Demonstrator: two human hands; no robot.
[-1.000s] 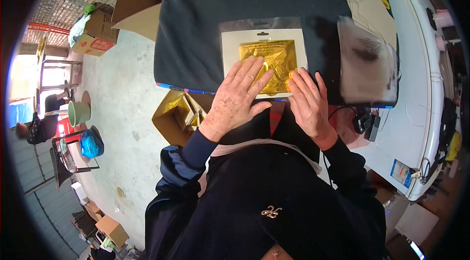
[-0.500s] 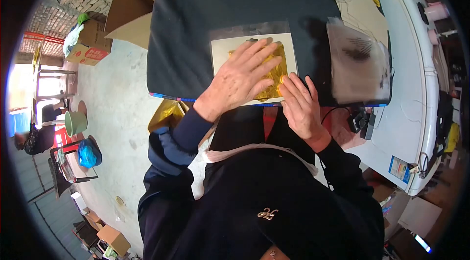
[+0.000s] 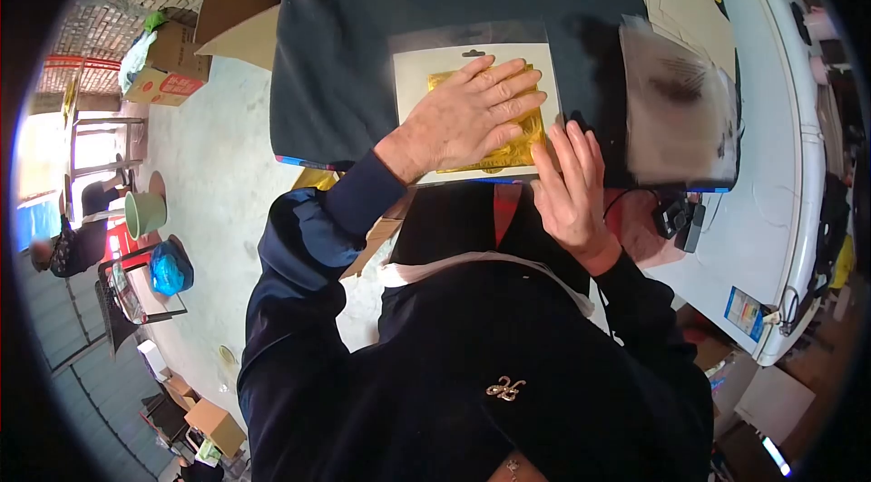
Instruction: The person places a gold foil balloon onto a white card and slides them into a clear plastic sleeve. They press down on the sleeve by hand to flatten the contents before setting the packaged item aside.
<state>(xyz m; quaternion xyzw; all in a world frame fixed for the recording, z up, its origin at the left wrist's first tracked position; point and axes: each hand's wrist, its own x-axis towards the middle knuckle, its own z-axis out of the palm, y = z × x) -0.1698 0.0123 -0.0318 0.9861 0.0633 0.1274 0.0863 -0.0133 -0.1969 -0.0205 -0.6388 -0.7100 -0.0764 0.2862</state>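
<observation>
A white backing card [image 3: 413, 83] in a clear plastic sleeve [image 3: 508, 32] lies on the black cloth-covered table near its front edge. On the card sits a folded gold foil piece [image 3: 517, 153], partly hidden under my left hand [image 3: 467, 114]. That hand is flat, with its fingers spread across the foil. My right hand [image 3: 572, 187] rests at the card's right edge, its fingers stretched out and slightly apart. It appears to hold nothing.
A stack of clear plastic sleeves [image 3: 680, 110] lies to the right on the black cloth [image 3: 354, 46]. Beyond it stands a white appliance-like surface [image 3: 717, 246]. Open cardboard boxes [image 3: 240, 5] are at the left, and another person [image 3: 77, 246] sits far left.
My right hand has shifted right, its fingertips moving from the foil's edge to the card's edge. My left hand has slid slightly right and stays flat on the foil. The camera view has shifted slightly.
</observation>
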